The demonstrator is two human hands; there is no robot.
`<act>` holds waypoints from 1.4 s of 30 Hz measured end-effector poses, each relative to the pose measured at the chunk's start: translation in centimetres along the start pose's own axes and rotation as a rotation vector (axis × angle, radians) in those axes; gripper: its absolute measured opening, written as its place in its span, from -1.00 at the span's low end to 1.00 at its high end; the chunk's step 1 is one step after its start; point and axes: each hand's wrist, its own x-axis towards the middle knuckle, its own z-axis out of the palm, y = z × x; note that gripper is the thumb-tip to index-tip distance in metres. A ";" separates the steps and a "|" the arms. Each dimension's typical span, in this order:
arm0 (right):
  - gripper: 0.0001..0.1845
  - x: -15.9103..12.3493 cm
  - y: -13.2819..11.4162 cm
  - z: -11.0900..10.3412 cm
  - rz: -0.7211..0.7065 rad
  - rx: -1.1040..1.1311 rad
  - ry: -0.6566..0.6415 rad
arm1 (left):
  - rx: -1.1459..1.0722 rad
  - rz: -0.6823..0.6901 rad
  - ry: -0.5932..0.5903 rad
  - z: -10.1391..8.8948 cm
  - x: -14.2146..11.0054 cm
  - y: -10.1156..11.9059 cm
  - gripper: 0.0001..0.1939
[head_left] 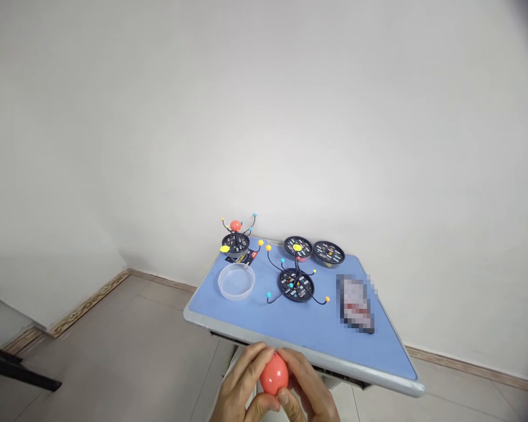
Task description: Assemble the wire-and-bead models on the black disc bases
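Observation:
A glossy red-orange ball (pixel 274 375) sits between my two hands, just off the front edge of the table. My left hand (pixel 242 384) grips its left side with fingers and thumb, and my right hand (pixel 308 387) closes on its right side. Beyond them on the table stands a solar system model (pixel 296 285) with a round black base and curved arms tipped with small yellow, blue and red balls. No large ball tops this model. To its left lies a clear shallow round plastic dish (pixel 236 281).
A second model (pixel 236 241), topped by a red ball, stands at the table's back left by a dark printed card (pixel 244 258). Two round black-rimmed containers (pixel 329 253) are at the back. A blurred flat item (pixel 356 303) lies right on the blue table (pixel 264 316), against a wall.

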 end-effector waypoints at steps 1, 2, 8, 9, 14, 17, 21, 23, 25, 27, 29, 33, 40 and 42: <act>-0.59 0.1 0.1 0.0 -0.041 -0.033 -0.005 | -0.042 -0.007 -0.019 -0.3 0.2 0.0 -0.43; -0.59 0.2 0.1 0.0 -0.077 -0.062 -0.015 | -0.083 -0.028 -0.032 -0.5 0.3 0.0 -0.43; -0.60 0.8 -0.2 -0.2 -0.177 -0.139 -0.076 | -0.361 -0.281 0.018 -0.1 0.6 0.9 -0.53; -0.60 0.8 -0.2 -0.3 -0.183 -0.157 -0.072 | -0.428 -0.316 0.016 0.0 0.6 1.1 -0.55; -0.60 0.8 -0.4 -0.4 -0.171 -0.204 -0.080 | -0.554 -0.384 0.005 0.1 1.1 1.4 -0.56; -0.60 1.0 -0.5 -0.3 -0.120 -0.108 -0.107 | -0.415 -0.260 -0.004 -0.3 1.6 1.4 -0.56; -0.64 1.2 -0.5 -0.2 0.014 -0.013 -0.153 | -0.297 -0.102 0.004 -0.7 2.3 1.5 -0.52; -0.65 1.3 -0.5 -0.1 0.029 -0.012 -0.154 | -0.293 -0.100 -0.008 -0.8 2.4 1.5 -0.54; -0.66 1.3 -0.5 -0.1 0.039 -0.013 -0.146 | -0.287 -0.116 -0.029 -0.7 2.3 1.3 -0.54; -0.65 1.2 -0.5 -0.1 0.116 -0.003 -0.148 | -0.271 -0.118 -0.044 -0.6 1.9 1.1 -0.52; -0.61 1.0 -0.7 0.1 0.253 0.022 -0.145 | -0.231 -0.105 -0.065 -0.4 1.4 0.8 -0.49; -0.48 0.5 -0.9 0.6 0.507 0.119 -0.098 | -0.133 -0.039 -0.104 -0.1 0.9 0.1 -0.44; -0.45 1.6 -1.1 0.9 0.548 0.285 -0.141 | -0.025 0.026 -0.066 -0.8 1.9 -0.2 -0.43; -0.46 1.9 -1.2 1.1 0.557 0.283 -0.165 | 0.009 0.053 -0.040 -1.0 2.3 0.1 -0.43</act>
